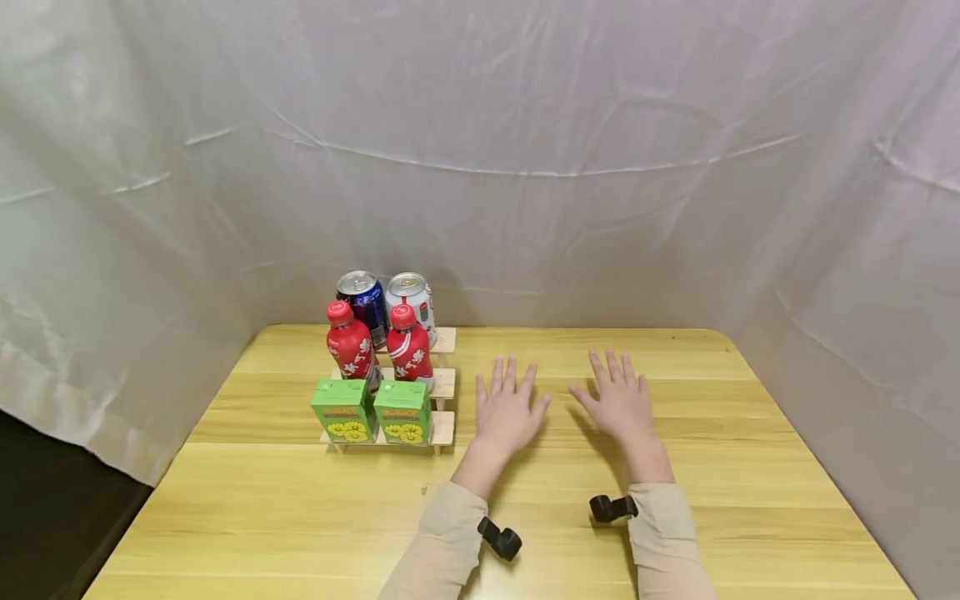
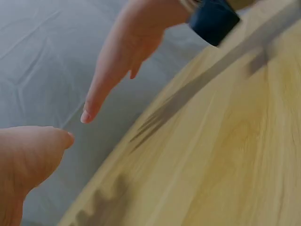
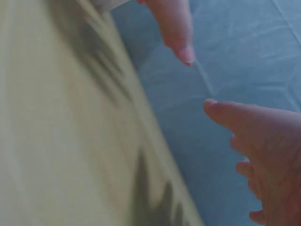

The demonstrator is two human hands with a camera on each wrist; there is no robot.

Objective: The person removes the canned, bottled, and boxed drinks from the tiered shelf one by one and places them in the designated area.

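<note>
My left hand is held over the wooden table with its fingers spread, just right of a small tiered wooden rack. To its right, my right hand is spread the same way. Neither hand holds anything, and both cast shadows on the wood. In the left wrist view the left hand shows at the left edge, with the other hand beyond it. The right wrist view has the right hand at the right, thumb pointing toward the other hand.
Two green cartons stand on the rack's front step. Behind them are two red bottles, then a blue can and a white can on the back step. Pale cloth hangs behind the wooden table.
</note>
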